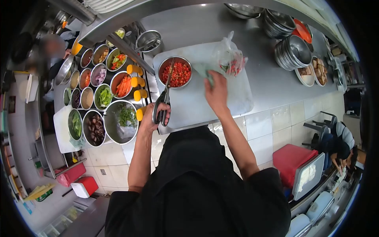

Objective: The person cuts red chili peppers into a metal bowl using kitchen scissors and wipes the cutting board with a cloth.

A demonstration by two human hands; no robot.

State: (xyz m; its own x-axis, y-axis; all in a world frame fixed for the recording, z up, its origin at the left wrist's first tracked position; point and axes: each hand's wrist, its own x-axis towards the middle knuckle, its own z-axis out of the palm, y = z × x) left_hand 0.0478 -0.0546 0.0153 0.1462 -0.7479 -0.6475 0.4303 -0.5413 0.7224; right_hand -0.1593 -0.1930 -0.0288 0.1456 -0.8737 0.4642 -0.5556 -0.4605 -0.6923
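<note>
My left hand (153, 118) is closed round the black handles of a pair of scissors (167, 85). Their blades reach over a steel bowl (190, 74) of chopped red chillies (179, 75). My right hand (217, 91), slightly blurred, has its fingers on a pale green cloth (202, 70) and appears to grip it. Both the bowl and the cloth are on a white cutting board (237, 96). Just beyond the cloth, a clear plastic bag (227, 51) with red pieces inside stands on the board's far right part.
Several steel containers of cut vegetables, including carrots (124, 85) and dark mushrooms (96, 128), stand to the left. A steel pot (149, 40) sits behind the board. Stacked steel bowls (299, 49) are at the right. A metal shelf edge (118, 25) crosses above. Another person (343, 138) is far right.
</note>
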